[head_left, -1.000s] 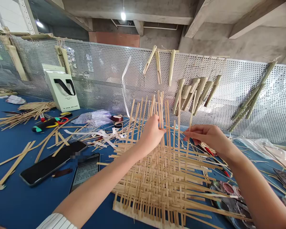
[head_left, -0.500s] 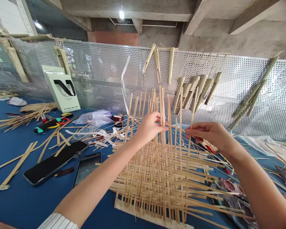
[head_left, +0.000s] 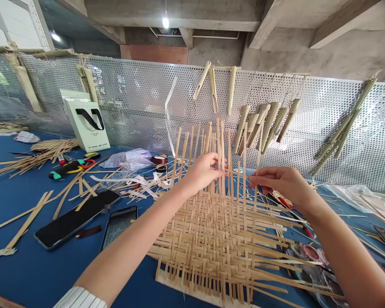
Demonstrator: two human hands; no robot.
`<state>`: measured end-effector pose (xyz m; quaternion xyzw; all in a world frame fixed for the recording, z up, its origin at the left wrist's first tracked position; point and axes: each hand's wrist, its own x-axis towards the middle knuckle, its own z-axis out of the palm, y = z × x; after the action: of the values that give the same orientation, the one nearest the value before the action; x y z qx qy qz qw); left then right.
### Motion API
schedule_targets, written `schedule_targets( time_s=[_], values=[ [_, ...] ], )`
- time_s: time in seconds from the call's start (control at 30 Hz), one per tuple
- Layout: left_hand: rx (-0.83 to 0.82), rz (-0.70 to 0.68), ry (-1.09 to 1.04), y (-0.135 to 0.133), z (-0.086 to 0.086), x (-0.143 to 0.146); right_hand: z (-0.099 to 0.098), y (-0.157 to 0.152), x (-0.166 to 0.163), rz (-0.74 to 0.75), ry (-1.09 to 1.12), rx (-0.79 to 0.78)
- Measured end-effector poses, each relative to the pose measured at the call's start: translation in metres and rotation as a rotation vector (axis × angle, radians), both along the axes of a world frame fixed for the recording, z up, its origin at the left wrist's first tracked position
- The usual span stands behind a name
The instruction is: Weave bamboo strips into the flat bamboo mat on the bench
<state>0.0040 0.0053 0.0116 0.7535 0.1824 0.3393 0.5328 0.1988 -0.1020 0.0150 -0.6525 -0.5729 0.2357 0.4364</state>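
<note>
A partly woven bamboo mat (head_left: pixel 211 239) lies on the blue table in front of me, with loose strip ends at its sides and upright strips along its far edge. My left hand (head_left: pixel 208 171) is closed around a few of the upright bamboo strips (head_left: pixel 220 141), its thumb and fingers on either side of them. Farther right, my right hand (head_left: pixel 277 182) pinches the end of a thin crosswise bamboo strip (head_left: pixel 239 172), which runs left behind some uprights toward my left fingers. One upright at the mat's right side passes by my right fingertips.
Two phones (head_left: pixel 77 218) (head_left: pixel 119 224) lie left of the mat. Behind them are pliers (head_left: pixel 66 169), white paper strips (head_left: pixel 143 184), loose bamboo strips and a pale green box (head_left: pixel 86 124). A stained palette (head_left: pixel 317 265) sits at right. A perforated metal screen (head_left: pixel 137 102) closes the back.
The view has shifted slightly. Both hands keep their grips in nearly the same place, with my right hand a touch closer to my left.
</note>
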Motion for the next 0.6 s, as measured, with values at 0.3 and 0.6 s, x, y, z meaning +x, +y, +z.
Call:
schedule_targets(
  time_s=[0.3,0.6],
  values=[
    [-0.173,-0.038,-0.006,-0.006,0.010,0.000,-0.009,0.008,0.007,0.111,0.024,0.001],
    [-0.161,-0.085,-0.004,-0.005,0.008,0.000,-0.020,0.016,0.015,0.290,0.131,-0.021]
  ],
)
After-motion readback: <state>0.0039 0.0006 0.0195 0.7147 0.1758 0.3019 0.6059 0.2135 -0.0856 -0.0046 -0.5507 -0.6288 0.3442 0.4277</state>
